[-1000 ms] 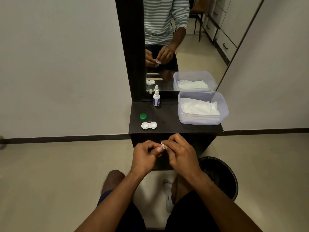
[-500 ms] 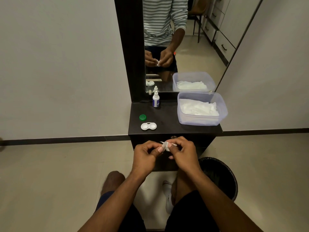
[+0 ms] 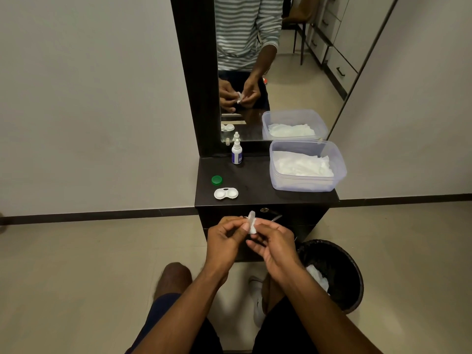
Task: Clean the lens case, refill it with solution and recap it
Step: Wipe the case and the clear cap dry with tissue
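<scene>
The white cap [image 3: 251,217] now tilts edge-up toward twelve o'clock, pinched by the left hand [image 3: 224,241] while the right hand [image 3: 274,247] pinches a tissue wad [image 3: 252,229], which should sweep the whole inner rim.

On the small table [image 3: 265,192] in the frame centre, the lens case [image 3: 226,193] lies at lower left, a cap [image 3: 216,180] just above it, the bottle [image 3: 236,155] behind, the container [image 3: 307,166] right. The bin [image 3: 334,274] stands lower right.

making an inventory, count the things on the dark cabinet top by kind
lens case: 1
green cap: 1
solution bottle: 1
clear plastic tub of white tissues: 1
total: 4
Mirror reflections not counted; the small clear piece and wad in the hands are off the top.
</scene>
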